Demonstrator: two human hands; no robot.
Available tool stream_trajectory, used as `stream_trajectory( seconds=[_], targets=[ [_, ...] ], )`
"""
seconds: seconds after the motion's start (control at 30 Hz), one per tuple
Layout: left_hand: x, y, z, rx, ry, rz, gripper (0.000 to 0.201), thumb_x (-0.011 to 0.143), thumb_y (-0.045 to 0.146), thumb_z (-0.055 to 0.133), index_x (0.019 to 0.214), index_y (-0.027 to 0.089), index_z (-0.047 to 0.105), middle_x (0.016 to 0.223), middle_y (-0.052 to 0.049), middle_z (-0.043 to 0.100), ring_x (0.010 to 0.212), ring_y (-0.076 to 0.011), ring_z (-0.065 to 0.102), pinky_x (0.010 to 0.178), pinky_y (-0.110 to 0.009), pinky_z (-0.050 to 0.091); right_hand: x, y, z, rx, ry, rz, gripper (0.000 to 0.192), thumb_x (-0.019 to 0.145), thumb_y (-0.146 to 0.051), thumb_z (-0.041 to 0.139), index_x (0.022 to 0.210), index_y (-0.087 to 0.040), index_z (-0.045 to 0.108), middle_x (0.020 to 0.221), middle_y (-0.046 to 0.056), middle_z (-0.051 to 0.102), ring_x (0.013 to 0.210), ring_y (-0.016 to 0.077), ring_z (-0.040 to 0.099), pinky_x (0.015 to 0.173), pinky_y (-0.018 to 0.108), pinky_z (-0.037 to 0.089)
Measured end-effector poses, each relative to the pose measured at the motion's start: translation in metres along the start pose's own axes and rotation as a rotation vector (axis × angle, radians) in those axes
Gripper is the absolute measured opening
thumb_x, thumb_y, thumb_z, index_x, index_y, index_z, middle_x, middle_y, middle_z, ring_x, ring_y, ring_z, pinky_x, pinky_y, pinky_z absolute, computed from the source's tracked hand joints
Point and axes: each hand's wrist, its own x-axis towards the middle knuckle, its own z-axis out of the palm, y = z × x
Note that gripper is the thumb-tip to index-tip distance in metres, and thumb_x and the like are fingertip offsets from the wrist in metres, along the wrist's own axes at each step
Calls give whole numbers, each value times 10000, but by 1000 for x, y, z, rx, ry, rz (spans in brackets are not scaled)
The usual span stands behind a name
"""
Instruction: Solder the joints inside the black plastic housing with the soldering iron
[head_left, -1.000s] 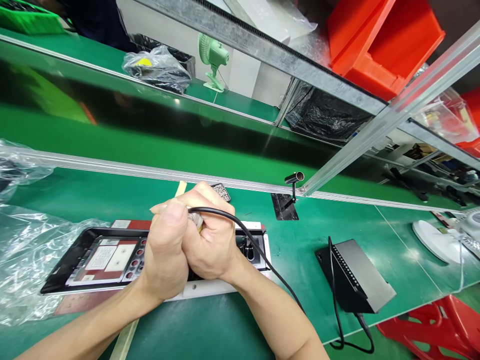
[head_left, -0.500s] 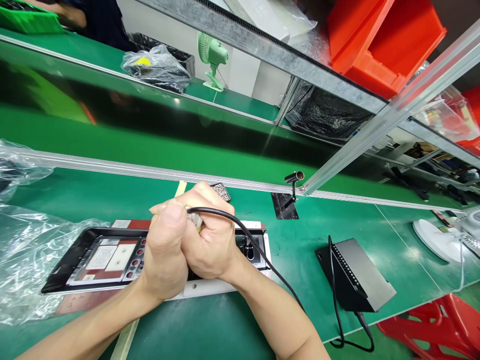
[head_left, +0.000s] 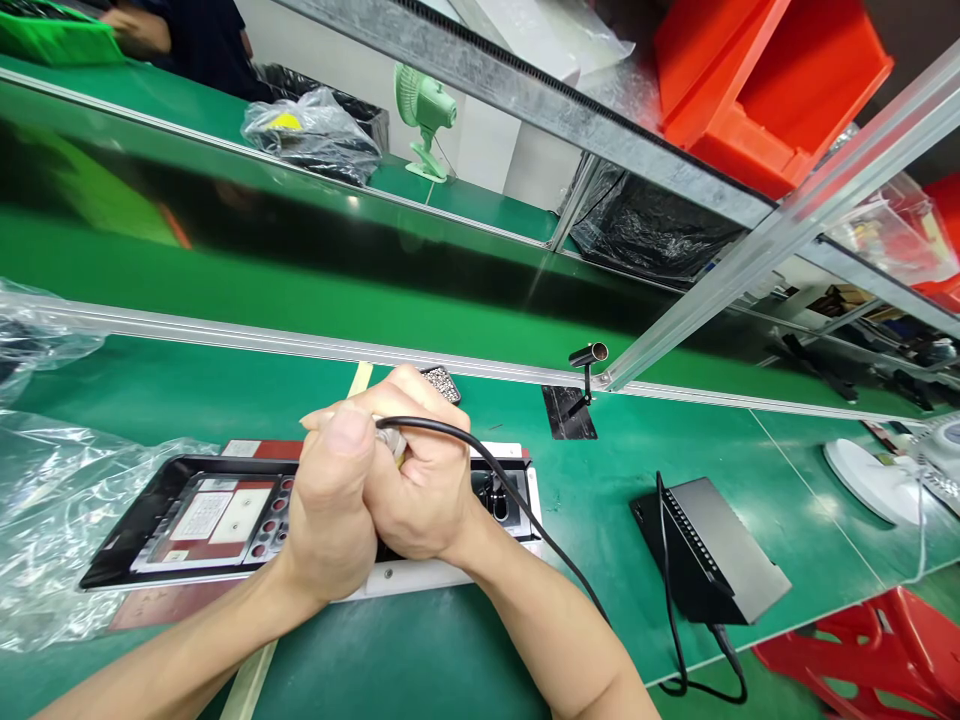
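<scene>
Both hands, left hand & right hand, grip clenched round corded tool over black panel.

Glossy black plastic panel, crinkly clear plastic bag, smooth green matt bench, shiny metal rail.

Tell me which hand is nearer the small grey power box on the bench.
The right hand. It sits on the side toward the power box, gripping the corded tool; the left hand is wrapped around it on the far side.
</scene>
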Motion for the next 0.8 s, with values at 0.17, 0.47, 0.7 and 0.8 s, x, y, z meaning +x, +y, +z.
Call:
stream_trajectory(
  seconds=[0.17,0.47,0.7,0.8],
  targets=[
    [-1,-5,-2,-18,11,-37,673,1048,826,757,657,279,734,805,-84,725,1021,-393,832,982,-555,774,-1,-1,1,3,-5,22,144,1240,-389,826,1205,-279,913,1179,25,928,1079,209,856,1054,367,770],
    [-3,-7,-6,31,-6,-12,672,1105,816,705,745,257,799,889,-100,782,1058,-396,828,1011,-556,750,1,-5,-3,-11,1,0,125,1225,-347,825,1171,-277,913,1162,15,941,1069,204,856,1027,352,770],
    [1,8,2,17,2,15,703,1052,833,722,618,279,708,802,-86,735,979,-395,814,1011,-588,757,3,-9,-6,-113,-34,-25,69,1194,-251,877,1160,-282,928,1212,22,945,1092,199,884,1025,323,761],
    [1,10,4,11,40,-1,797,984,951,783,573,277,670,721,-70,688,887,-377,801,921,-570,770,3,-8,-6,-66,-27,-24,68,1195,-261,874,1146,-278,917,1205,14,946,1094,198,872,1064,335,759]
  ],
)
